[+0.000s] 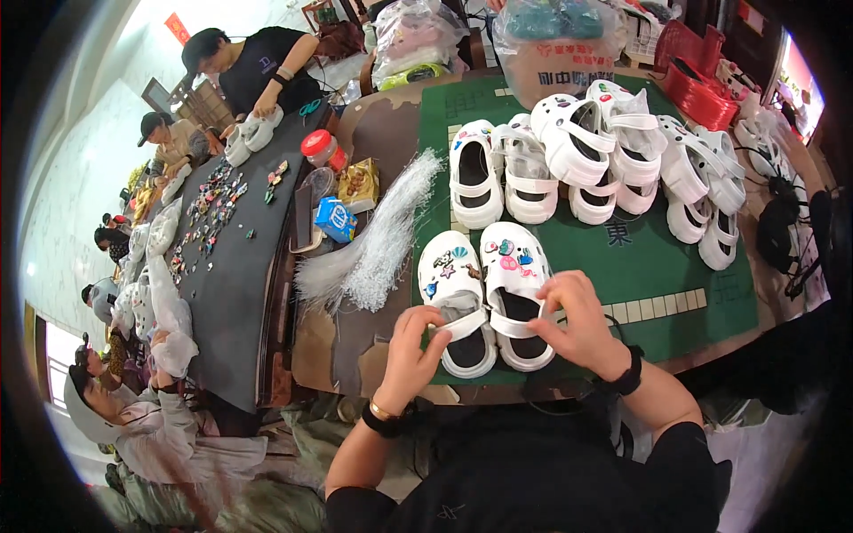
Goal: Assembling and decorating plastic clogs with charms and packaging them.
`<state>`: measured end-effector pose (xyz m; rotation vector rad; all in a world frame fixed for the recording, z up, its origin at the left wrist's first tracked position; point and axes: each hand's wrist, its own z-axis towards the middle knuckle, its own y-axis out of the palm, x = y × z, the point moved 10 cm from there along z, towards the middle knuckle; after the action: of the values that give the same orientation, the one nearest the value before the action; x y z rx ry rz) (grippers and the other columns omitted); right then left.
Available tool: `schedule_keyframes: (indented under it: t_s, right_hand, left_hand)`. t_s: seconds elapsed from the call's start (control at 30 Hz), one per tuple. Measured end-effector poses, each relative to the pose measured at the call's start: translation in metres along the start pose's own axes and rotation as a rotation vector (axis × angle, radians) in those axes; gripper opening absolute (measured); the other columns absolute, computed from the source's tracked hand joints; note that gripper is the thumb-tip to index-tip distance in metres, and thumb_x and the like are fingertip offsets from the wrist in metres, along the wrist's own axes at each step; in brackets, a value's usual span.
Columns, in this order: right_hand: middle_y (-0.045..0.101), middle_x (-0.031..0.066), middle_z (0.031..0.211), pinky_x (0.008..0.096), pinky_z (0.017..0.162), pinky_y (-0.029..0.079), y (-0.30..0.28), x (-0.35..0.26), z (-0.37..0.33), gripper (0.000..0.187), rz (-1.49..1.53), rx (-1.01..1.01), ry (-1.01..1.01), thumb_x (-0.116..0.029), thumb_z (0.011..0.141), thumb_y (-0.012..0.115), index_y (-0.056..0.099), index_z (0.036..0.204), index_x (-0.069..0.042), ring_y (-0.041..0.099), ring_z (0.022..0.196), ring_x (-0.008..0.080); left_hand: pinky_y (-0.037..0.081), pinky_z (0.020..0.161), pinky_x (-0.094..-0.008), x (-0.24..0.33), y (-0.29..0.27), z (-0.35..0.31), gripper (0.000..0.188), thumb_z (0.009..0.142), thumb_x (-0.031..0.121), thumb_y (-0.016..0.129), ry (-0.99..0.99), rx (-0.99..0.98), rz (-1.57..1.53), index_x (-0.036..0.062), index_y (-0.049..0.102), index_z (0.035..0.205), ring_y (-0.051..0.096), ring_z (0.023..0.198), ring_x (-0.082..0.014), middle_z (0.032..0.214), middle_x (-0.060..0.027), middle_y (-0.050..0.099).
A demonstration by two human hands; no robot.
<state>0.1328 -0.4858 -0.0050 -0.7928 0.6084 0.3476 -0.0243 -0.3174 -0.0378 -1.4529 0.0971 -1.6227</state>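
Two white clogs with coloured charms lie side by side on the green mat (657, 266) just in front of me. My left hand (410, 348) pinches the heel strap of the left clog (455, 298). Fingers of my right hand (577, 322) grip the strap of the right clog (515, 289) at its outer side. Both clogs point away from me, charms on their toes.
Several more white clogs (613, 155) are lined up at the back of the mat. A bundle of clear plastic ties (378, 244) lies to the left, by a blue packet (336, 218) and a red-lidded jar (320, 147). Other people work at a dark table (227, 266) on the left.
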Motion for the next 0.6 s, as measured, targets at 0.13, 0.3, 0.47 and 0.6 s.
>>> schedule_keyframes:
  t_s: [0.13,0.3,0.47,0.6]
  right_hand:
    - [0.057,0.0098,0.091,0.0418,0.081,0.041,-0.020,-0.026,-0.019,0.027,-0.080,0.006,-0.109,-0.018,0.077,0.074,0.051,0.086,-0.008,0.054,0.090,0.0315]
    - [0.057,0.0097,0.090,0.0427,0.078,0.043,0.006,-0.044,-0.055,0.026,-0.125,-0.176,-0.205,-0.022,0.077,0.073,0.053,0.084,-0.007,0.056,0.087,0.0317]
    - [0.054,0.0076,0.085,0.0402,0.075,0.043,0.033,-0.046,-0.082,0.027,-0.169,-0.344,-0.257,-0.023,0.072,0.075,0.053,0.080,-0.008,0.055,0.084,0.0281]
    - [0.054,0.0052,0.079,0.0382,0.075,0.043,0.031,-0.040,-0.094,0.026,-0.197,-0.348,-0.242,-0.022,0.071,0.077,0.054,0.076,-0.009,0.055,0.082,0.0251]
  left_hand:
    - [0.049,0.063,-0.0283,0.024,-0.012,-0.017,0.024,0.083,0.004,0.071,0.018,0.035,-0.028,0.0011,0.061,0.104,0.059,0.069,-0.0159,0.089,-0.0091,0.062]
    - [0.044,0.059,-0.0216,0.034,0.035,-0.042,0.036,0.090,0.004,0.065,-0.302,-0.333,-0.639,0.0020,0.061,0.125,0.053,0.067,-0.0039,0.077,0.0015,0.059]
    - [0.043,0.060,-0.0198,0.032,0.050,-0.051,0.024,0.097,0.011,0.056,-0.397,-0.393,-0.624,0.0001,0.065,0.117,0.053,0.067,-0.0043,0.077,0.0012,0.061]
    - [0.043,0.058,-0.0208,0.016,0.051,-0.063,0.023,0.099,0.013,0.054,-0.539,-0.375,-0.707,-0.0006,0.068,0.110,0.053,0.065,-0.0051,0.076,0.0012,0.061]
